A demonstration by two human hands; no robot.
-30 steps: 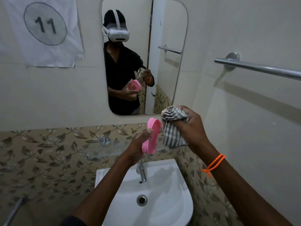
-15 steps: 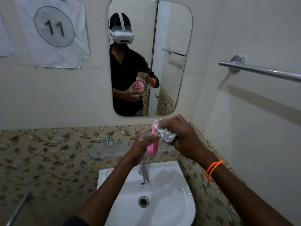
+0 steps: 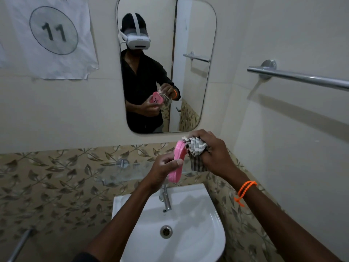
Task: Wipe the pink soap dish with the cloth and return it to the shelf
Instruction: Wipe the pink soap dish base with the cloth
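My left hand (image 3: 164, 169) grips the pink soap dish (image 3: 177, 162) and holds it on edge above the basin. My right hand (image 3: 212, 152) clutches a bunched grey checked cloth (image 3: 196, 150) and presses it against the dish's upper right side. A glass shelf (image 3: 120, 173) on chrome brackets runs along the leaf-patterned tiles just behind and below the hands. The mirror (image 3: 190, 91) shows the dish's perforated inner face and the cloth against it.
A white basin (image 3: 198, 235) with a chrome tap (image 3: 165, 199) sits directly below the hands. A chrome towel bar (image 3: 302, 77) runs along the right wall. A paper sheet marked 11 (image 3: 53, 35) hangs at the upper left. Another metal bar (image 3: 20, 244) pokes in at lower left.
The cloth, apart from the dish a second ago, has been brought onto it and bunched tighter. Both hands have dropped slightly and the cloth now works at the dish's upper end.
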